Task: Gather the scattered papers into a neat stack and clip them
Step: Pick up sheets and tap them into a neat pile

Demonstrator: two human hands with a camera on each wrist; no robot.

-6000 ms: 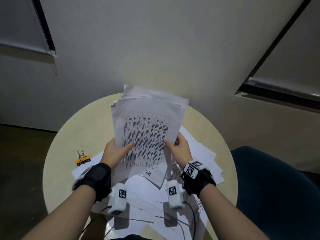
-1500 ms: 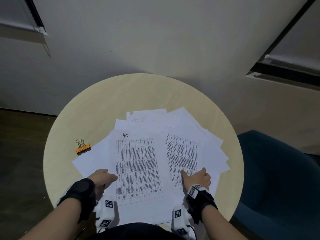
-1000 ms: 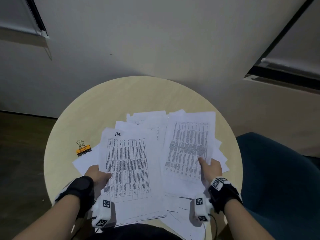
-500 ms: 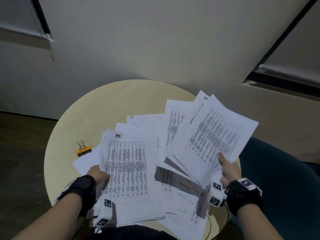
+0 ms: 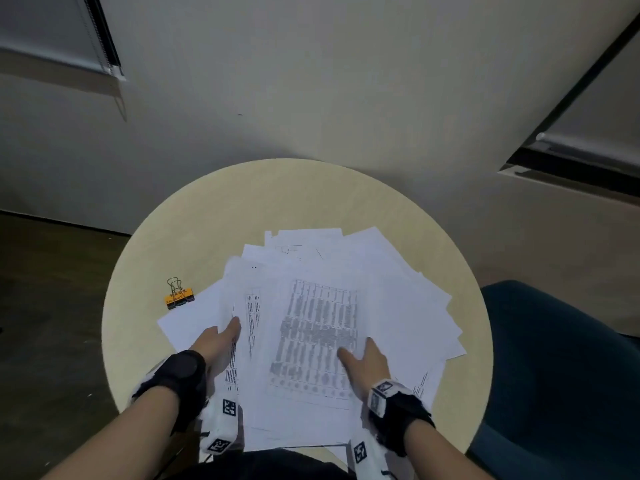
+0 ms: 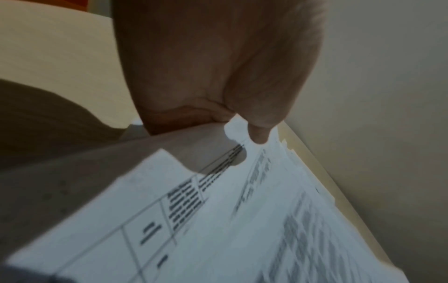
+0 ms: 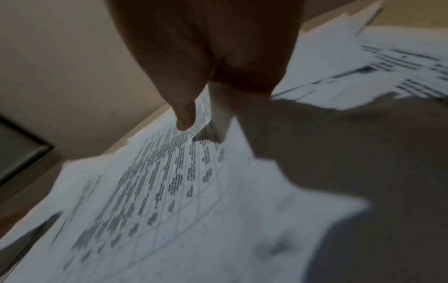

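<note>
White printed papers [image 5: 318,327] lie fanned over the near half of the round table [image 5: 294,195]. My left hand [image 5: 227,336] grips the left edge of the front bundle, its thumb [image 6: 259,132] on top of the sheets [image 6: 266,220]. My right hand [image 5: 356,349] holds a bundle topped by a printed table, laid over the pile. Its thumb [image 7: 184,114] presses on the print [image 7: 169,191], and the fingers below are hidden. An orange binder clip [image 5: 179,297] lies on the table left of the papers, apart from both hands.
More loose sheets [image 5: 426,320] spread out to the right and far side under the held bundles. A dark blue chair [image 5: 554,375] stands close at the right of the table. A pale wall [image 5: 311,98] rises just behind the table.
My right hand has swung its lifted sheaf from the right down and leftward onto the pile in front of me. The left hand stays at the left edge.
</note>
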